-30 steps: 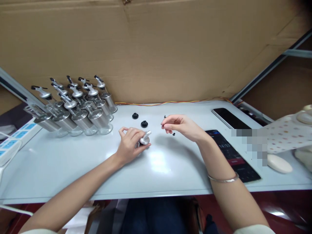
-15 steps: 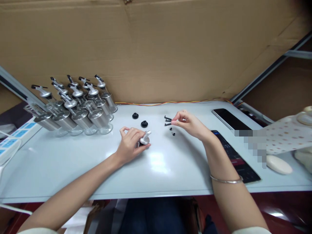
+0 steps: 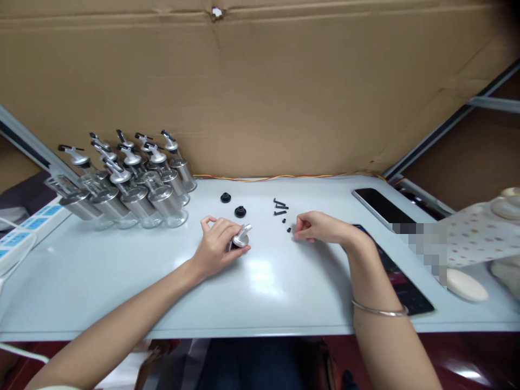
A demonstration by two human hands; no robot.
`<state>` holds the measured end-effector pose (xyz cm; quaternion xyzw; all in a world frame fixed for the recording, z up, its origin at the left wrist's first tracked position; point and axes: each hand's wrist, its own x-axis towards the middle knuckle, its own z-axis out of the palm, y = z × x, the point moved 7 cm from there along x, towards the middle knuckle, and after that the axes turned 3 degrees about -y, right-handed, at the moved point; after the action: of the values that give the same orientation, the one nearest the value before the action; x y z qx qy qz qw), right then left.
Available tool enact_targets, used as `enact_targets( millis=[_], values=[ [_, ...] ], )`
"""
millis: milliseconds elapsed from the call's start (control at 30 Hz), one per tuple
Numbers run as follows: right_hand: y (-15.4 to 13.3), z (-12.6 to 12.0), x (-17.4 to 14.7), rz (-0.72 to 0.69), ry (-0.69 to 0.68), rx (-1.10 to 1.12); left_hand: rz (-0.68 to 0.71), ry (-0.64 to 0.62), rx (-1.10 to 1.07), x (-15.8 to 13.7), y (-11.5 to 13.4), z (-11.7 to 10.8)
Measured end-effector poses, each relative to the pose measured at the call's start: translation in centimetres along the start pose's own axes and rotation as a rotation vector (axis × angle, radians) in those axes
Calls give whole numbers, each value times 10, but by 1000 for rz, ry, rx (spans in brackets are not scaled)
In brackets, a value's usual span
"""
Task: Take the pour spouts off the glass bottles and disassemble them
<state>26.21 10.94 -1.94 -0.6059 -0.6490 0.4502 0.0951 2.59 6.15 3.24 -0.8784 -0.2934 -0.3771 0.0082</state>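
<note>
My left hand (image 3: 217,245) is closed around a silver pourer spout (image 3: 242,236) with a dark base, held just over the table with its nozzle tilted up to the right. My right hand (image 3: 314,227) has its fingertips pressed together low over the table; what they hold, if anything, is hidden. Just left of those fingertips lie two tiny black plugs (image 3: 288,230). Behind the plugs are several thin black flip levers (image 3: 280,206). Two black round stoppers (image 3: 240,211) rest beyond my left hand.
Glass-and-steel oil bottles (image 3: 164,200) crowd the left side, many with spouts on. A power strip (image 3: 28,230) runs along the left edge. Two phones (image 3: 377,203), a white oval object (image 3: 466,285) and a dotted cloth-like item (image 3: 475,233) lie at right. Cardboard (image 3: 284,92) stands behind.
My right hand has left the black levers and come toward me, down beside the tiny plugs. My left hand keeps hold of the spout in about the same place. The view has tilted slightly.
</note>
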Motion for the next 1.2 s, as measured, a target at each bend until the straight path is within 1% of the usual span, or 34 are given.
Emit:
enact_targets(
  millis=[133, 267, 400, 467, 533, 600, 667, 700, 733, 800, 900, 1000, 1100, 1133, 1200],
  values=[
    [3, 3, 3, 27, 28, -36, 23, 14, 0, 0, 4, -3],
    [0, 8, 6, 18, 42, -52, -33, 27, 11, 0, 3, -4],
    [-3, 12, 9, -10, 33, -41, -15, 16, 0, 2, 7, 2],
    [-5, 10, 8, -16, 38, -51, -2, 15, -12, 2, 7, 6],
    [-11, 5, 4, -29, 80, -73, -6, 39, -32, 1, 6, 9],
    [-24, -2, -2, -103, 168, -50, -9, 61, -55, 1, 4, 10],
    [-46, -2, -9, -256, 241, 40, 6, 56, -76, 0, 5, 12],
    [-59, 1, -12, -347, 240, 99, 17, 47, -84, 1, 5, 13],
    [-71, 9, -15, -416, 205, 138, 27, 39, -90, 1, 6, 13],
    [-90, 26, -18, -502, 115, 188, 36, 30, -93, 0, 6, 14],
    [-108, 44, -20, -549, 63, 128, 33, 12, -89, 0, 5, 14],
    [-113, 51, -20, -539, 22, 44, 28, -39, -72, -2, 3, 18],
    [-109, 56, -17, -502, -70, 21, 15, -83, -48, -3, 1, 22],
    [-107, 57, -16, -489, -107, 41, 10, -71, -44, -4, 1, 22],
    [-103, 58, -16, -494, -177, 126, -9, 0, -43, -5, 1, 18]
  ],
)
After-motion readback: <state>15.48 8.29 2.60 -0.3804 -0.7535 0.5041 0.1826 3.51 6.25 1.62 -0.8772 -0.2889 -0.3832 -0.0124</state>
